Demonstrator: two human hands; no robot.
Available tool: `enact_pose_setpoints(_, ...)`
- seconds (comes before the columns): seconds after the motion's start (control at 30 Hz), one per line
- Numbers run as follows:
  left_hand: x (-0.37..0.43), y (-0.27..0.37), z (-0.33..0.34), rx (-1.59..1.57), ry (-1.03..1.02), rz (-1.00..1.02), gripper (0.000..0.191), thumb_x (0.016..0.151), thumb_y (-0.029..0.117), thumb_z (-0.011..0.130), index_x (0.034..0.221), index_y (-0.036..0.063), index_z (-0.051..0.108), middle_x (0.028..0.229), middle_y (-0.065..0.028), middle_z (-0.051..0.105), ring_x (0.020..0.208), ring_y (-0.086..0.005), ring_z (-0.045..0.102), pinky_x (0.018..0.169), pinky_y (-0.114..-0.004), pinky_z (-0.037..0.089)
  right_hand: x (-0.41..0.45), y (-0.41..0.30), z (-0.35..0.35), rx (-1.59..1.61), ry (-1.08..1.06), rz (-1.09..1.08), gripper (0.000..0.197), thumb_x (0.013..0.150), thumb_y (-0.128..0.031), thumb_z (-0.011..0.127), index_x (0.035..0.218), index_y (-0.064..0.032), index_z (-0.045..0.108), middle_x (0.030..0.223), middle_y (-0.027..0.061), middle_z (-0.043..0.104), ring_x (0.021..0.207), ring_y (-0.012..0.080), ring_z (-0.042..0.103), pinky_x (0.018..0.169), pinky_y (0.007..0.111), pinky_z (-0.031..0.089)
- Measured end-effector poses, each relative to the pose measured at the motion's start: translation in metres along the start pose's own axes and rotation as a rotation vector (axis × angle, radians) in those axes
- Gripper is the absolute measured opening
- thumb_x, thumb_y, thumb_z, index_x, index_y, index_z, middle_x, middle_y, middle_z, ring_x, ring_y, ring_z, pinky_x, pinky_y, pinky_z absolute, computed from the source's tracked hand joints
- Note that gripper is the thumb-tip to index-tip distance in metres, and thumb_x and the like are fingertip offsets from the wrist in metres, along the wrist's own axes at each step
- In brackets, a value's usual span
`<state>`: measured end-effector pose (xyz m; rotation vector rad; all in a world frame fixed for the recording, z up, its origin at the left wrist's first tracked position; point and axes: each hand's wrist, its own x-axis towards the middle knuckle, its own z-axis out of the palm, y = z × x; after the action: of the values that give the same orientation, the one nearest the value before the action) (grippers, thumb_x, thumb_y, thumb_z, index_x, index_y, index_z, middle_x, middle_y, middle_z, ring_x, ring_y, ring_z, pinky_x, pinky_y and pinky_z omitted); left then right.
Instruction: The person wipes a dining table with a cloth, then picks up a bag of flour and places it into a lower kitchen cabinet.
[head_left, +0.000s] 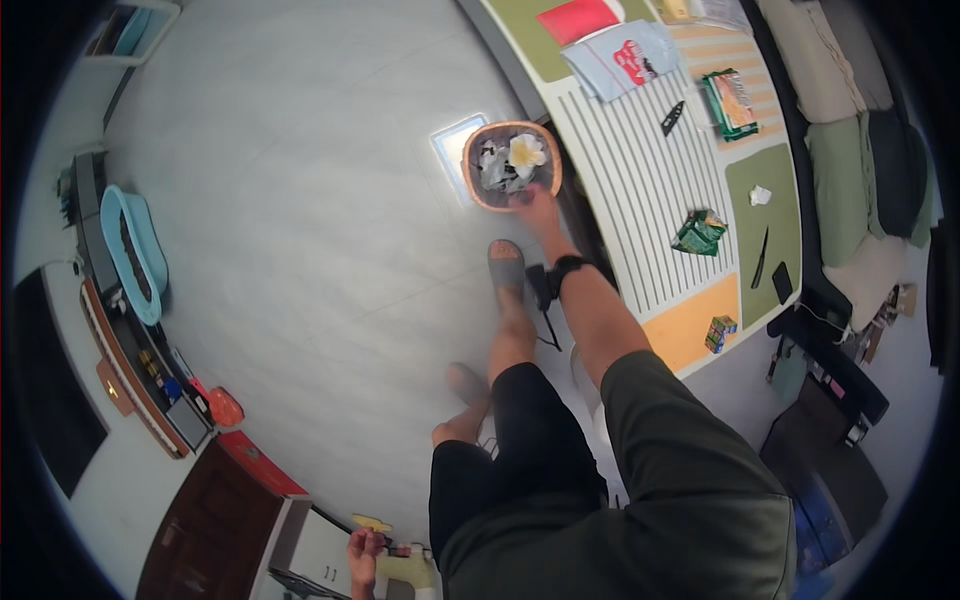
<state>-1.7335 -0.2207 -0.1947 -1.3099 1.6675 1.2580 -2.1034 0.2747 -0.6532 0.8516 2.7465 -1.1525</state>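
My right hand (535, 208), with a black band on its wrist, reaches down to the near rim of a round waste basket (556, 161) on the floor. Its fingers are blurred at the rim, and whether they hold anything is unclear. Inside the basket lie crumpled pale wrappers (493, 166) and a white and yellow crumpled piece (527, 151). My left hand (364, 545) hangs at the lower left, away from the basket, its fingers loosely curled with nothing seen in them.
Right of the basket stands a long table (637, 277). On it are a folded bag (622, 60), a black knife (673, 118), a green packet (733, 105), a crumpled green wrapper (700, 232), another knife (760, 257), a phone (782, 283) and a puzzle cube (721, 334).
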Motion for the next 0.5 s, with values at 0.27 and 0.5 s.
enact_pose_setpoints(0.27,0.071,0.107,-0.048,0.360,0.007,0.140,0.024,0.094,0.029,0.053,0.103,0.0069,0.054,0.084,-0.0029,0.061,0.078,-0.0124,0.058,0.068,-0.027,0.046,-0.177,0.033,-0.096,-0.021,-0.049,0.012,0.012,0.074,-0.015,0.061,0.078,-0.0049,0.058,0.071,0.0162,0.058,0.070,0.0360,0.056,0.064,0.044,0.046)
enact_pose_setpoints(0.5,0.208,0.144,-0.028,0.570,-0.400,0.504,0.020,0.093,0.026,0.055,0.089,0.0073,0.053,0.073,-0.0037,0.061,0.061,-0.0110,0.056,0.051,-0.023,0.041,-0.473,0.064,-0.244,0.418,0.139,0.675,0.002,0.074,-0.007,0.063,0.072,-0.0062,0.064,0.061,0.0026,0.062,0.055,0.0112,0.059,0.051,0.027,0.048)
